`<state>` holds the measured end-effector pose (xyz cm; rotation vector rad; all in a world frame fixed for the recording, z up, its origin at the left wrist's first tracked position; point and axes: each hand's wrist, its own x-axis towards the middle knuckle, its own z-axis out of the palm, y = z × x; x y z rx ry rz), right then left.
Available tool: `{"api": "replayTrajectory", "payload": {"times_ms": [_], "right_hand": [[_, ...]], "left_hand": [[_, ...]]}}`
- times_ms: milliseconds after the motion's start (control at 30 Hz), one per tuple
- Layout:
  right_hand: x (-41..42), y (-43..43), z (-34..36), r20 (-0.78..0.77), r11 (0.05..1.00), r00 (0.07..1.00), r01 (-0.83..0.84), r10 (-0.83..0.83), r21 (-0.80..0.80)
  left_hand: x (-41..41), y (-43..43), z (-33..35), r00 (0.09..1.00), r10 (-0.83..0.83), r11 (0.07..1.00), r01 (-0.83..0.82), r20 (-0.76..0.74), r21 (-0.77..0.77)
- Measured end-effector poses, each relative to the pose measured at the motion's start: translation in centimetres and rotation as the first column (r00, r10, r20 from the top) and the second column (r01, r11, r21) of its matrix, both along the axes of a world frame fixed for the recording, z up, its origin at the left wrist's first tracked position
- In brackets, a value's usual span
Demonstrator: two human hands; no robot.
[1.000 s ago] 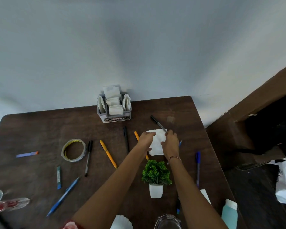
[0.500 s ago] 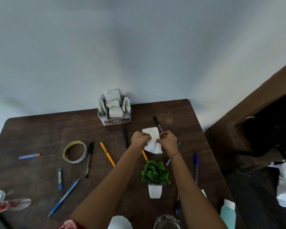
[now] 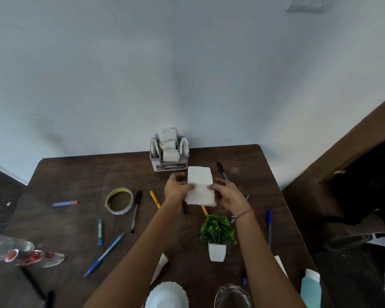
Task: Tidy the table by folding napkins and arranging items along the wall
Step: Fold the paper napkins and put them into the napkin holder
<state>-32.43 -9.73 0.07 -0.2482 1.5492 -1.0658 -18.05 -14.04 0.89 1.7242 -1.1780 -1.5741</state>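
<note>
Table [image 3: 76, 174] butted against wall [image 3: 187, 74]. At far edge, touching wall: napkin holder [image 3: 169, 166], folded napkins [image 3: 167, 134] upright in its compartments.

Just in front of holder, lifted off tabletop: napkin [image 3: 200, 187], pinched by left hand [image 3: 176, 190] at left edge and right hand [image 3: 227, 194] at right edge.

Right of holder: marker [image 3: 222, 171], near end hidden behind right hand.

Left of left hand, in order outward: pen [image 3: 155, 199], second marker [image 3: 136, 211], tape roll [image 3: 120, 211], short stick [image 3: 65, 203] well apart.

Nearer than tape roll: small stick [image 3: 100, 232], long pen [image 3: 105, 254] just to its right.

Potted plant [image 3: 217, 232] nearer than napkin, between forearms. Third pen [image 3: 269, 227] right of plant.

Bottle [image 3: 25, 254] on its side at left edge. At near edge: plate [image 3: 167, 296] left, glass [image 3: 232, 296] right.
</note>
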Motion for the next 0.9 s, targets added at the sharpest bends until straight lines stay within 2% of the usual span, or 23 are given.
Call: {"api": "replayTrajectory", "payload": {"times_ms": [233, 467, 700, 900], "right_hand": [[2.7, 1.9, 2.1, 0.146, 0.993, 0.984, -0.093, 0.102, -0.07], [5.2, 2.7, 3.2, 0.018, 0.974, 0.983, -0.177, 0.181, -0.14], [7.3, 3.5, 3.9, 0.083, 0.946, 0.955, -0.265, 0.284, -0.188], [8.5, 3.8, 4.2, 0.0, 0.928, 0.966, -0.25, 0.259, -0.275]], "left_hand": [[3.6, 1.1, 2.1, 0.996, -0.007, 1.0, 0.005, -0.085, -0.025], [6.9, 2.2, 3.3, 0.989, -0.092, 0.995, 0.088, -0.113, -0.038], [9.3, 2.9, 4.0, 0.989, -0.112, 0.988, 0.1, -0.096, -0.119], [10.7, 3.3, 4.1, 0.987, -0.111, 0.986, 0.095, -0.113, -0.137]]}}
